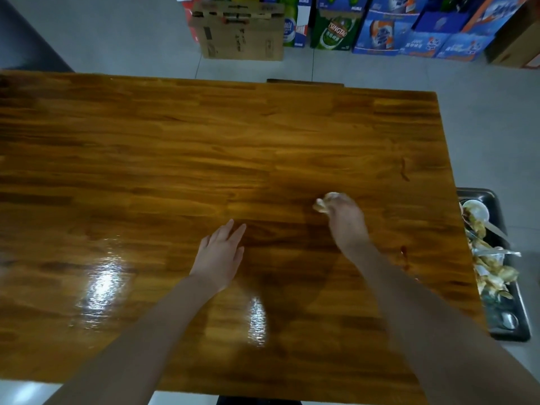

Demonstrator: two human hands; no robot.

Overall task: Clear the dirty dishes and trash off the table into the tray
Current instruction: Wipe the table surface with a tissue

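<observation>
**Soiled napkin in the right hand, tray full at the table's edge**

A crumpled napkin (323, 204), off-white with yellowish-brown stains, sticks out past the fingers of the right hand (347, 222), which is curled around it and grips it. Hand and napkin are low over the table (146, 156), a little toward 3 o'clock from its middle; both are blurred, so I cannot tell whether the napkin touches the wood. The left hand (219, 255) lies open, palm down, with straight fingers on the table near 6 o'clock of its middle.

The glossy brown wooden tabletop carries two small dark reddish smears, one (404, 171) at 2 o'clock of the right hand and one (404, 252) at 4 o'clock of it.

The dark tray (510, 334) sits just past the table's edge at 3 to 4 o'clock, partly hidden behind it. In it are a white bowl (476, 210) at the far end, a white plastic utensil (496, 229) just beside the bowl, and a heap of stained, crumpled napkins (493, 276) through the middle. The near end holds something small and shiny that I cannot make out.

At 12 to 1 o'clock on the grey floor (117, 33) stand a cardboard box (242, 36) and stacked drink cartons (409, 33).
</observation>
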